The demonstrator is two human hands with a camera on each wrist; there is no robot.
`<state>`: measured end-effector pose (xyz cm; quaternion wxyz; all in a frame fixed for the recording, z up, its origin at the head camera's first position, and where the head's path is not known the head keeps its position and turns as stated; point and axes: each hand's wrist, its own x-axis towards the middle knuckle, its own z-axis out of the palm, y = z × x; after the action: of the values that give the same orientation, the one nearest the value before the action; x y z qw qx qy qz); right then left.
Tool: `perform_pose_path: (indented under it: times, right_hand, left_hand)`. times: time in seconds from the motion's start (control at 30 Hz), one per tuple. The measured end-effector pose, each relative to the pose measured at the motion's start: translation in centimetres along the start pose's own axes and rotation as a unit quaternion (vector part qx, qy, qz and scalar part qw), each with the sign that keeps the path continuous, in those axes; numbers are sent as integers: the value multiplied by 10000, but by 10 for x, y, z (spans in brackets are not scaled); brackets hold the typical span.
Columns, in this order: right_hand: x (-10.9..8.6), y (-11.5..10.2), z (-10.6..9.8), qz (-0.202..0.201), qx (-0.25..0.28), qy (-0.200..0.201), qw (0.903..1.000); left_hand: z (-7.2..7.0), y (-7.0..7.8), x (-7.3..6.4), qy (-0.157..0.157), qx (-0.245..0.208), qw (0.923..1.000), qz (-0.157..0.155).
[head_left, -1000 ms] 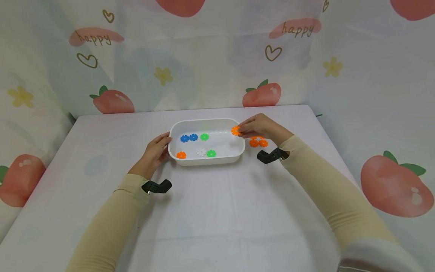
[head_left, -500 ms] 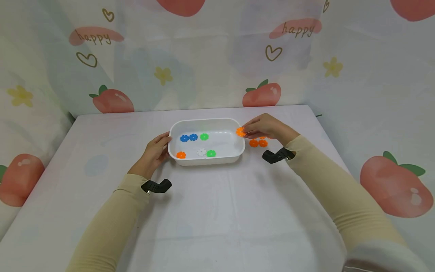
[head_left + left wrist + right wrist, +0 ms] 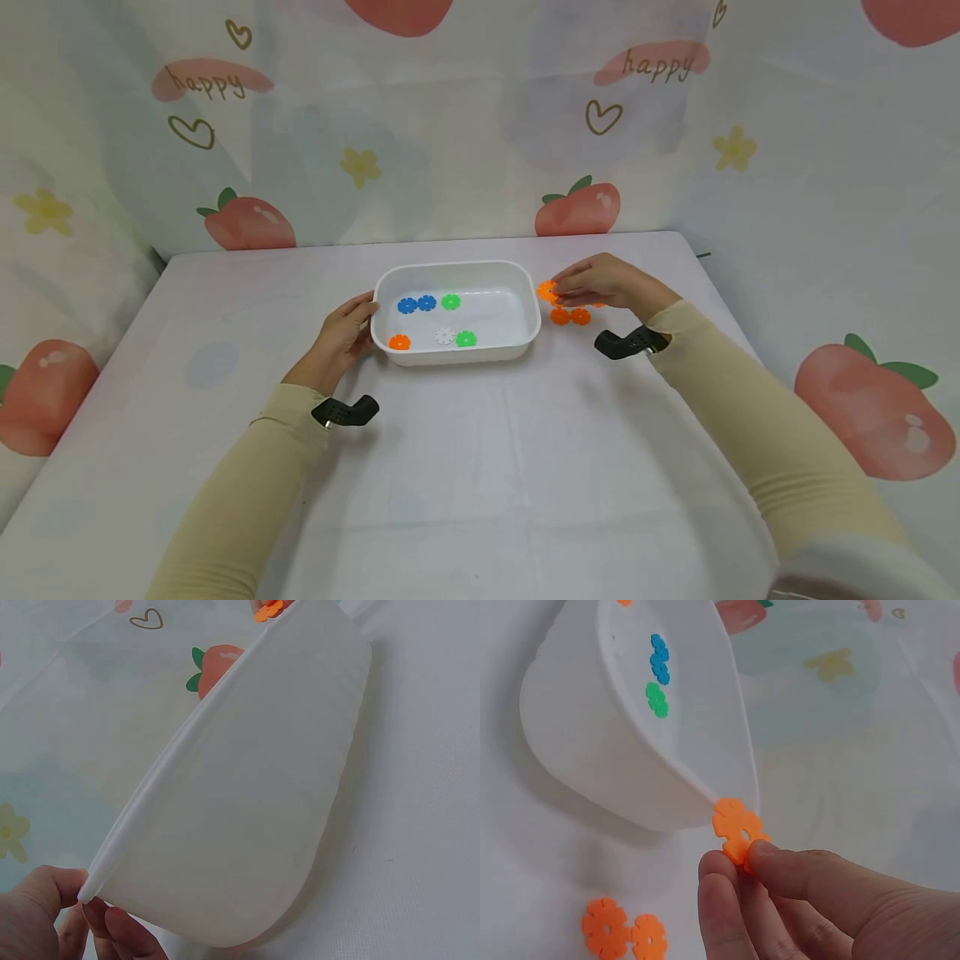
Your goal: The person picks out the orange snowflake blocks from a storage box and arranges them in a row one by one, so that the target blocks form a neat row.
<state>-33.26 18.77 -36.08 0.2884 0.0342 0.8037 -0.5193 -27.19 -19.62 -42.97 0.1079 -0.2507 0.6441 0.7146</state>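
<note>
A white plastic tub (image 3: 456, 354) (image 3: 247, 795) (image 3: 577, 735) stands mid-table. Inside lie two joined blue snowflake discs (image 3: 416, 304) (image 3: 658, 658), green discs (image 3: 451, 302) (image 3: 657, 699), a white disc (image 3: 446, 336) and an orange disc (image 3: 400, 342). My left hand (image 3: 341, 333) (image 3: 45, 915) holds the tub's left rim, thumb over the edge. My right hand (image 3: 600, 283) (image 3: 802, 900) pinches an orange snowflake disc (image 3: 547, 291) (image 3: 737, 825) just outside the tub's right rim. Two joined orange discs (image 3: 570, 316) (image 3: 622, 934) lie on the table below that hand.
The table (image 3: 480, 467) is covered by a pale cloth. A strawberry-print curtain (image 3: 480, 125) hangs behind and at both sides. Black wrist camera mounts (image 3: 345, 411) sit on both forearms.
My right hand has drawn the orange disc rightward, from over the tub's right rim to just outside it above the table. The left hand and tub have stayed still.
</note>
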Motion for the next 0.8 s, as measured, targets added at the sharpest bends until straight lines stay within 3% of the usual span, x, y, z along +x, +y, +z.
perform_pose_path:
  times: [0.8]
  right_hand:
    - [-2, 42, -31, 127, -209, 478, 9986]
  left_hand:
    - [2, 0, 1, 60, -55, 10000, -50]
